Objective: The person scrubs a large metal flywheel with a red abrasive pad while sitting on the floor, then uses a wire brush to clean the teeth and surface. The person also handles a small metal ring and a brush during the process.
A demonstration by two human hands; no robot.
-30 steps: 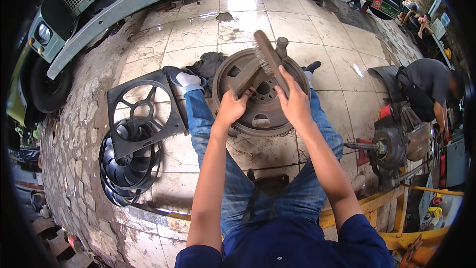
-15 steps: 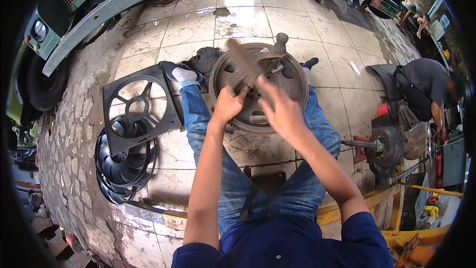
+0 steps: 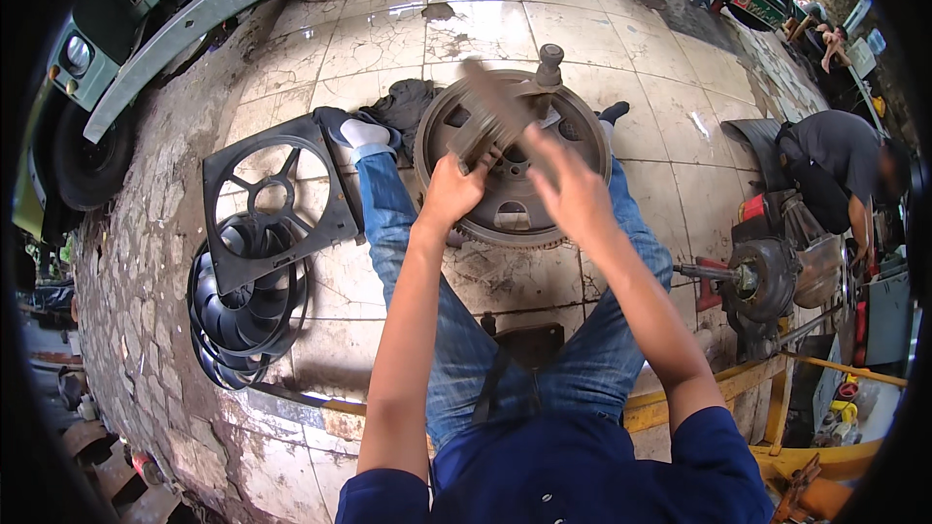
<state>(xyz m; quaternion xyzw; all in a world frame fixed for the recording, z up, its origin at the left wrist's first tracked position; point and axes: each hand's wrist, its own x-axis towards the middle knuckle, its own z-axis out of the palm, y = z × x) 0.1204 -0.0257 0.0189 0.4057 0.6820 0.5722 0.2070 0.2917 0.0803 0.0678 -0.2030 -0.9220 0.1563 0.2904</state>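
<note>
A large round toothed metal wheel (image 3: 573, 170), like a flywheel, lies between my spread legs. Across its upper part rests a grey metal arm (image 3: 521, 89) with an upright knobbed end. My left hand (image 3: 454, 196) is closed round the near left end of this arm. In my right hand (image 3: 580, 196) is a long flat brown tool (image 3: 493, 95), slanting over the arm. Motion smears both the tool and the right fingers, so its exact kind and whether it touches the arm cannot be told.
At left, a black fan shroud (image 3: 325, 196) leans on a black fan (image 3: 233, 315). Dark cloth (image 3: 403, 109) lies by my left foot. At right are a greasy mechanical assembly (image 3: 757, 279), a yellow frame (image 3: 777, 403) and a bent-over person (image 3: 837, 160). A vehicle bumper (image 3: 233, 5) spans the upper left.
My right hand and the blurred tool have moved slightly to the right. My left hand keeps its grip. The whole view has shifted a little, with the wheel sitting slightly farther right.
</note>
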